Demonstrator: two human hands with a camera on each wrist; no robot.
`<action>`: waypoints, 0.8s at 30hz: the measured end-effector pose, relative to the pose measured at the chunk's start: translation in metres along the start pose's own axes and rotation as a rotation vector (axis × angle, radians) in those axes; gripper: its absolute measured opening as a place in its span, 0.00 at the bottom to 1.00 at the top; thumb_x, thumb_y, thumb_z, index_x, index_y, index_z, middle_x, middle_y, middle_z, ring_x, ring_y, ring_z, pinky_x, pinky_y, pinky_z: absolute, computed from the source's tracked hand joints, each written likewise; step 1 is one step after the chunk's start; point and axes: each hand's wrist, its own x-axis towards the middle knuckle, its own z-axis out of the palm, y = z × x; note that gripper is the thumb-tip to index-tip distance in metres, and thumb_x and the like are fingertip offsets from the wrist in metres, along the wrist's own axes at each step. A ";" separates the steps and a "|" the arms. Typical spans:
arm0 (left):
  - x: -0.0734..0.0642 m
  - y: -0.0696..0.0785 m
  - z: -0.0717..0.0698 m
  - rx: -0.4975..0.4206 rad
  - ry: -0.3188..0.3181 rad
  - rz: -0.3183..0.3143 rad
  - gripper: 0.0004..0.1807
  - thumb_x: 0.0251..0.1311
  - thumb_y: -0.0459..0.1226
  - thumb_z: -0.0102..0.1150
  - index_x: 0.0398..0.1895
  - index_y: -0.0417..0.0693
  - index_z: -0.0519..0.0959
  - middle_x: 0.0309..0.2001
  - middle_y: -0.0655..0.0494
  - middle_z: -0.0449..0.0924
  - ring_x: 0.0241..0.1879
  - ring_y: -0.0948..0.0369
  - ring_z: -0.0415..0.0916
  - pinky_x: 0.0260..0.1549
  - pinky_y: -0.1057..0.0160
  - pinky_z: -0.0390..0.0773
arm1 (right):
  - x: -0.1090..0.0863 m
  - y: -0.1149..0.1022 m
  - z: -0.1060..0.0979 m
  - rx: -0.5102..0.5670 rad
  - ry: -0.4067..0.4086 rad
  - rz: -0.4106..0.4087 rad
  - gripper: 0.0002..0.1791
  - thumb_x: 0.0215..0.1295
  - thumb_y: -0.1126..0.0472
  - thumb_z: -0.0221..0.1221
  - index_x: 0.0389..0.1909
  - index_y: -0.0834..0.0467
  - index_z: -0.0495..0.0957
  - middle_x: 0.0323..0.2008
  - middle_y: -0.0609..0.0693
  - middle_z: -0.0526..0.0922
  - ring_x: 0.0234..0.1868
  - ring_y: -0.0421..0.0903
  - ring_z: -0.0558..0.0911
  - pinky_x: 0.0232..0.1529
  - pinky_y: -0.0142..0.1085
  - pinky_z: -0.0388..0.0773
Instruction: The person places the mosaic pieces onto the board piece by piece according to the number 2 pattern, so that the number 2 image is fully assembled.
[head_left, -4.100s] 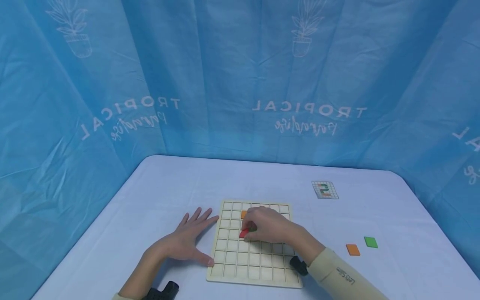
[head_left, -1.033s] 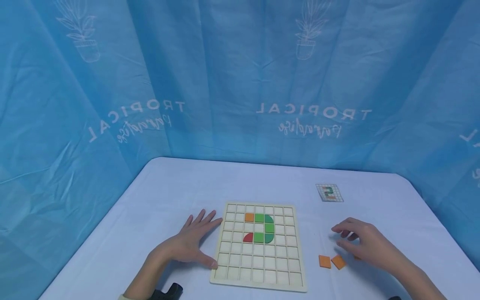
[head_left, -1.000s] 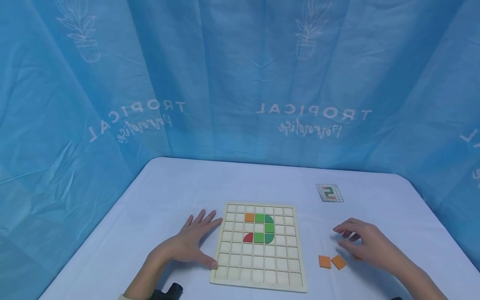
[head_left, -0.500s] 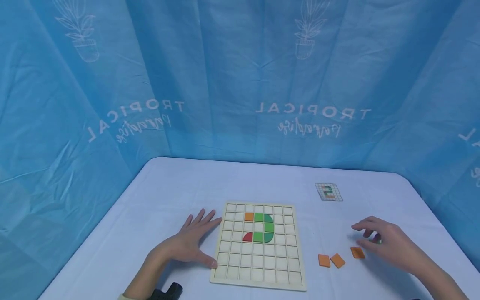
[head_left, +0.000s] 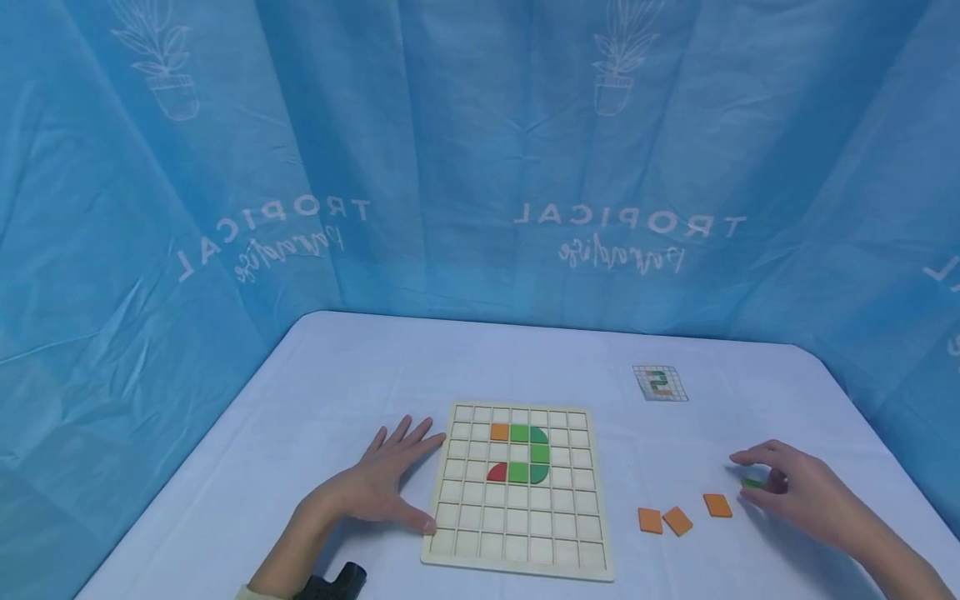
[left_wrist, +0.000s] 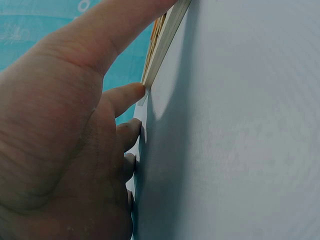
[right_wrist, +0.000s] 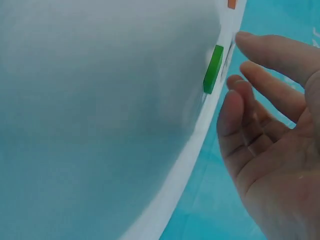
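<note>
A wooden grid board (head_left: 495,521) lies on the table, bearing an orange square, several green pieces and a red quarter-round piece (head_left: 498,472). My left hand (head_left: 375,487) is spread along its left side; thumb and index fingertip touch the edge, as the left wrist view also shows. Off to the right, my right hand (head_left: 802,492) hovers with loosely bent fingers around a green square tile (right_wrist: 213,70). In the right wrist view a gap separates the fingers from that tile. Just left of this hand lies an orange square tile (head_left: 717,506).
Two more orange tiles, a left one (head_left: 650,521) and a turned one (head_left: 678,521), lie right of the board. Farther back is a small pattern card (head_left: 660,383) with a 2-like figure. Blue curtains (head_left: 480,167) enclose the white table (head_left: 360,358).
My right hand was at the red piece on the board; it has left it and moved right to the green tile, uncovering the orange tiles. My left hand stays at the board's edge.
</note>
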 end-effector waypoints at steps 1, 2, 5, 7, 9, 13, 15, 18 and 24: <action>0.000 0.000 0.000 0.001 0.001 0.000 0.67 0.25 0.75 0.65 0.75 0.64 0.55 0.76 0.57 0.41 0.74 0.52 0.27 0.68 0.43 0.29 | -0.001 0.001 0.000 -0.002 -0.003 0.006 0.26 0.48 0.56 0.73 0.50 0.57 0.81 0.42 0.48 0.78 0.27 0.41 0.71 0.22 0.30 0.70; 0.000 0.000 0.000 0.003 0.001 0.000 0.67 0.25 0.75 0.65 0.75 0.64 0.55 0.76 0.57 0.41 0.74 0.52 0.27 0.68 0.43 0.29 | -0.001 0.002 -0.001 -0.001 -0.010 0.011 0.26 0.48 0.57 0.73 0.50 0.58 0.81 0.42 0.49 0.78 0.28 0.42 0.71 0.23 0.31 0.71; -0.001 0.001 -0.001 0.006 0.002 0.006 0.67 0.26 0.75 0.65 0.75 0.64 0.55 0.76 0.57 0.41 0.74 0.52 0.27 0.68 0.43 0.29 | -0.002 0.003 -0.002 0.005 -0.058 0.039 0.26 0.49 0.57 0.73 0.49 0.60 0.81 0.42 0.50 0.78 0.30 0.43 0.72 0.24 0.31 0.72; -0.001 0.001 -0.001 0.005 0.003 0.010 0.67 0.26 0.75 0.65 0.75 0.63 0.54 0.76 0.57 0.41 0.74 0.52 0.27 0.68 0.43 0.30 | -0.001 0.004 -0.002 0.004 -0.082 0.059 0.24 0.49 0.57 0.72 0.49 0.59 0.81 0.42 0.49 0.78 0.31 0.44 0.72 0.25 0.32 0.73; -0.001 0.001 0.000 0.004 0.004 0.013 0.67 0.26 0.75 0.65 0.75 0.63 0.54 0.76 0.57 0.41 0.74 0.52 0.27 0.68 0.43 0.30 | 0.000 0.005 -0.002 0.003 -0.101 0.068 0.23 0.50 0.58 0.72 0.49 0.59 0.81 0.42 0.49 0.78 0.32 0.44 0.72 0.26 0.32 0.74; -0.001 0.001 0.000 0.007 0.007 0.008 0.67 0.25 0.75 0.65 0.75 0.64 0.55 0.76 0.57 0.41 0.74 0.52 0.28 0.68 0.43 0.30 | -0.002 0.008 -0.001 -0.003 -0.085 0.035 0.19 0.52 0.61 0.70 0.46 0.58 0.82 0.38 0.46 0.77 0.32 0.44 0.72 0.27 0.32 0.74; -0.001 0.001 0.000 0.009 0.006 0.006 0.67 0.25 0.75 0.65 0.75 0.64 0.55 0.76 0.57 0.41 0.74 0.52 0.28 0.68 0.43 0.30 | -0.003 0.009 -0.001 -0.003 -0.077 0.023 0.17 0.52 0.62 0.70 0.44 0.58 0.83 0.36 0.45 0.77 0.32 0.43 0.73 0.27 0.32 0.74; -0.001 0.002 -0.001 0.009 0.004 0.007 0.66 0.25 0.75 0.65 0.75 0.64 0.55 0.76 0.57 0.41 0.74 0.51 0.28 0.68 0.43 0.30 | -0.003 0.010 0.000 -0.003 -0.078 0.027 0.16 0.53 0.61 0.69 0.44 0.58 0.83 0.35 0.44 0.77 0.31 0.42 0.73 0.27 0.32 0.74; -0.001 0.001 -0.001 0.007 0.000 0.007 0.66 0.26 0.75 0.65 0.75 0.63 0.55 0.76 0.56 0.41 0.74 0.51 0.28 0.68 0.43 0.30 | -0.001 0.008 0.001 -0.009 -0.112 0.039 0.20 0.53 0.53 0.70 0.47 0.57 0.83 0.32 0.43 0.77 0.32 0.43 0.73 0.28 0.32 0.75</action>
